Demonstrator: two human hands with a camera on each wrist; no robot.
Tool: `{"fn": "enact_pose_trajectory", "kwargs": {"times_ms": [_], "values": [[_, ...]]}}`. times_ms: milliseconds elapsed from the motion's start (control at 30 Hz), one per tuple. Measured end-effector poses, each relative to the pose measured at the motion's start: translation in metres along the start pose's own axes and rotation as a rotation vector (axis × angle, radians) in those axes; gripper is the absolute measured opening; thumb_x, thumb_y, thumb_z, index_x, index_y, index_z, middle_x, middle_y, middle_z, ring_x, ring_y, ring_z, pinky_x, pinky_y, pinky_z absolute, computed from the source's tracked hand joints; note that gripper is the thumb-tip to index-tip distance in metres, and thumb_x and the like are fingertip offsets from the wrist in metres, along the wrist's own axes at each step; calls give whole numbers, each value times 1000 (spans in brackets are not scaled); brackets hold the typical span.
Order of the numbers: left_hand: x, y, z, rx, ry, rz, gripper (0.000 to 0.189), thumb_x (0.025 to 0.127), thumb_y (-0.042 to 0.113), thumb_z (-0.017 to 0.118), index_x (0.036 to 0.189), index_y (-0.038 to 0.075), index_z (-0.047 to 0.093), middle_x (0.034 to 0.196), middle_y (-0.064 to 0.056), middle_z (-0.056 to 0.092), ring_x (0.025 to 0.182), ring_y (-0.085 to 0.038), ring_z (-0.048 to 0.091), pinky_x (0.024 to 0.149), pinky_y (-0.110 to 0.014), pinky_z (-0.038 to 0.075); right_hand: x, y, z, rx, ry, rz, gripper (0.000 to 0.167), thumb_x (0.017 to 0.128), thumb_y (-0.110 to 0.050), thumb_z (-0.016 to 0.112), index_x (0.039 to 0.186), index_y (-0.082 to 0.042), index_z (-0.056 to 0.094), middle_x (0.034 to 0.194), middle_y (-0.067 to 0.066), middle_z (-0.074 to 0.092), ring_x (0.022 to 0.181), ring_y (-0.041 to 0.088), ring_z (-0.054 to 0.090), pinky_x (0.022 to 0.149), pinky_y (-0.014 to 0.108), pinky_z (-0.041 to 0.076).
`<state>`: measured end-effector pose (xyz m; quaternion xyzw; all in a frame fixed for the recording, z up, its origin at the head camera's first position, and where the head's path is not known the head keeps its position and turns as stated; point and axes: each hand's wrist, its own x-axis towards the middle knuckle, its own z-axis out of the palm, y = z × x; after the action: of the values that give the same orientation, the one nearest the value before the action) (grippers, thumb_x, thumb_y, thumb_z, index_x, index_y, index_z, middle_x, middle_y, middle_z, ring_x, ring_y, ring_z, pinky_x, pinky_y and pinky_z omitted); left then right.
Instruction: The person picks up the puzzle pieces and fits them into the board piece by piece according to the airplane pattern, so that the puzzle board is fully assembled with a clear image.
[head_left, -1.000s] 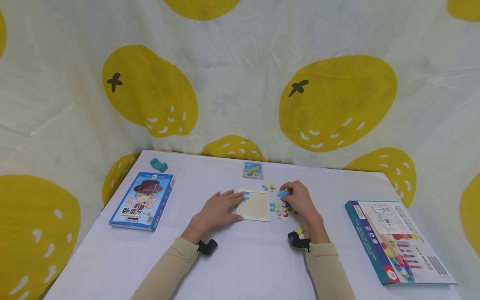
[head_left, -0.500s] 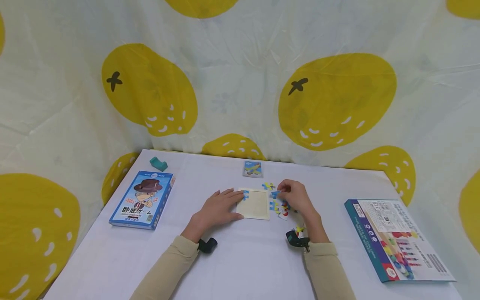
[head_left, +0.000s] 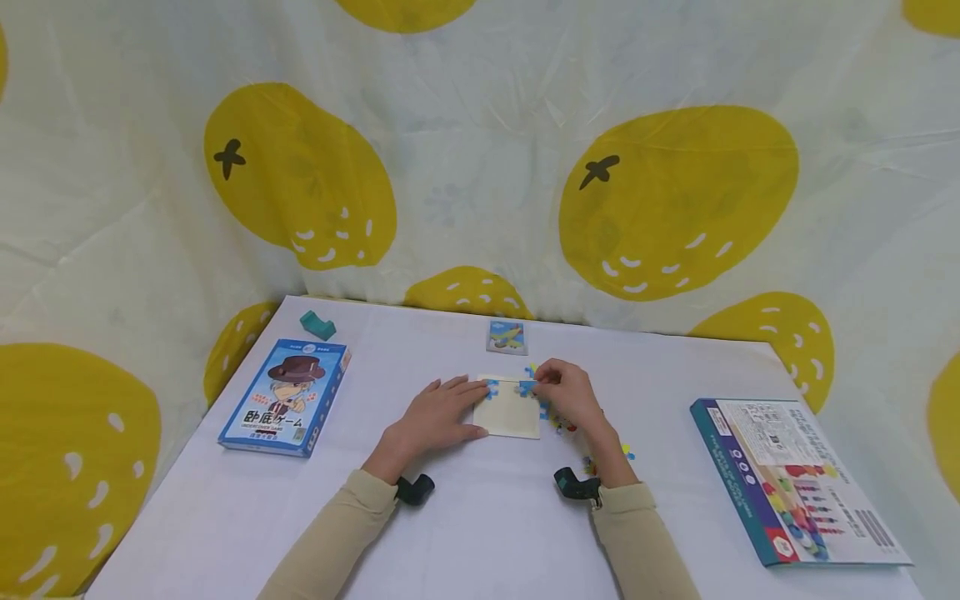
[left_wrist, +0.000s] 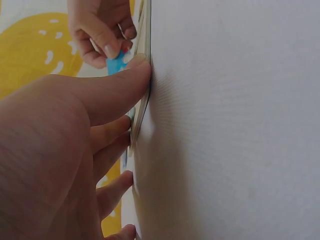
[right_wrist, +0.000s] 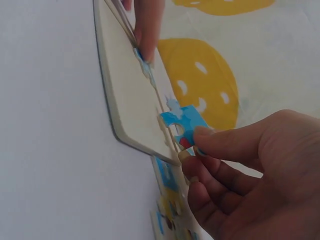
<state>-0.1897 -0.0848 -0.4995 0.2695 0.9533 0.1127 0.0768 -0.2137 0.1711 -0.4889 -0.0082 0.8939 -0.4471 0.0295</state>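
A pale square puzzle tray (head_left: 507,421) lies on the table with a blue puzzle piece (head_left: 491,389) in its far left corner. My left hand (head_left: 441,421) rests on the tray's left side, fingers stretched, fingertips near that corner piece and thumb at the near edge. My right hand (head_left: 573,400) pinches another blue puzzle piece (right_wrist: 187,121) with a red spot between thumb and fingertips, held over the tray's far right corner. Loose puzzle pieces (right_wrist: 170,200) lie beside the tray's right edge, partly hidden by my right hand in the head view.
Behind the tray lies a small picture card (head_left: 507,337) showing a yellow plane. A blue game box (head_left: 285,398) and a teal block (head_left: 318,326) are at the left. At the right is a larger box (head_left: 798,483). More loose pieces (head_left: 590,464) lie by my right wrist.
My right hand has moved left with the blue puzzle piece, from above the loose pieces to the tray's far right corner. The left hand has stayed in place.
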Motion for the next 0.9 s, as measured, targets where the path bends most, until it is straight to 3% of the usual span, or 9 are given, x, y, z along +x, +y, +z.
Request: {"fn": "enact_pose_trajectory", "kwargs": {"times_ms": [500,900], "values": [[1,-2,1,13,4,14,72,92,62,56,153,29,39,159,11,38,152,-21,29,121,-58,24,4,-15,29,-3,60,5,5,85,-7,72,90,-6,72,81,7,66,76,18,57,64,24,45],[1,3,0,42,27,39,72,92,63,55,153,29,39,158,6,40,150,-24,32,118,-61,28,9,-17,43,-129,110,0,4,85,-8,71,88,-8,72,78,5,64,75,19,56,68,28,43]]}}
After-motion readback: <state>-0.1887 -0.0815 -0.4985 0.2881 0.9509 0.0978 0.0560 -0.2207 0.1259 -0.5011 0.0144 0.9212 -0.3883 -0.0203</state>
